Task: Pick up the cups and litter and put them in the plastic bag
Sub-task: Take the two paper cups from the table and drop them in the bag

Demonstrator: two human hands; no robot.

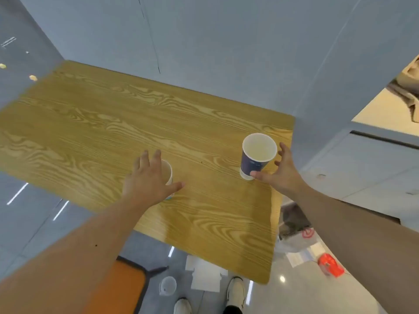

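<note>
Left hand (148,180) spread, palm down, over a pale cup (168,175); most of that cup is hidden beneath the palm and fingers, only a strip of rim and side showing at the hand's right edge. Whether the fingers actually touch it cannot be told. Print on its lower side too blurred to read.

Right hand (280,172) open, fingers fanned, at the right side of a dark blue cup (257,158). Thumb tip lies against the cup's white base; the other fingers stand just off the rim, not closed on it. Blue cup upright, white inside, near the right edge of the tabletop (102,123). Pattern on its wall hard to make out.

Both forearms run in from the bottom corners and cover part of the floor.

Floor below the tabletop's near edge: a clear plastic cup (167,286), sheets of white paper (204,277), two white shoes (235,291) cut off by the frame. An orange chair seat (122,288) sits partly behind the left forearm. To the right, a crumpled plastic bag (297,240) with a red mark, more paper (303,254) and a red packet (330,265), all blurred. Small scraps (32,77) lie on the floor beyond the tabletop's far left corner.

The two cups stand well apart, one at each hand.
</note>
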